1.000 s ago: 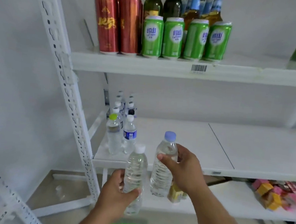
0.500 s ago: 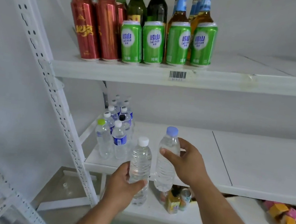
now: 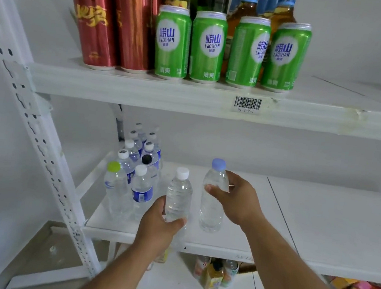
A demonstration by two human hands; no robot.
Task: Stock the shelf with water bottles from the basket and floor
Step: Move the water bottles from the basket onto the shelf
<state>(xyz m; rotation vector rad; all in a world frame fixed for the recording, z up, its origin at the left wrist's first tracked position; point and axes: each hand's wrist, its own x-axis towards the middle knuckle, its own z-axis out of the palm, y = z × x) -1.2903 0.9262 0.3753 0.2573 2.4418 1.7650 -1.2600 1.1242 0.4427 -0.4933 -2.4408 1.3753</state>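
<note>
Water bottles are held upright over the middle shelf (image 3: 317, 228): left hand (image 3: 160, 223) fingers wrap the white-capped bottle (image 3: 178, 197), right hand (image 3: 237, 201) fingers grip the blue-capped bottle (image 3: 212, 208) at its three o'clock, stocked bottles (image 3: 134, 176) at nine o'clock.

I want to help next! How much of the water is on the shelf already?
Done: a cluster of bottles already stands at the left of the middle shelf. In hand: the left hand holds a white-capped bottle, the right hand a blue-capped bottle. Left: setting both down; the basket is out of view.
</note>
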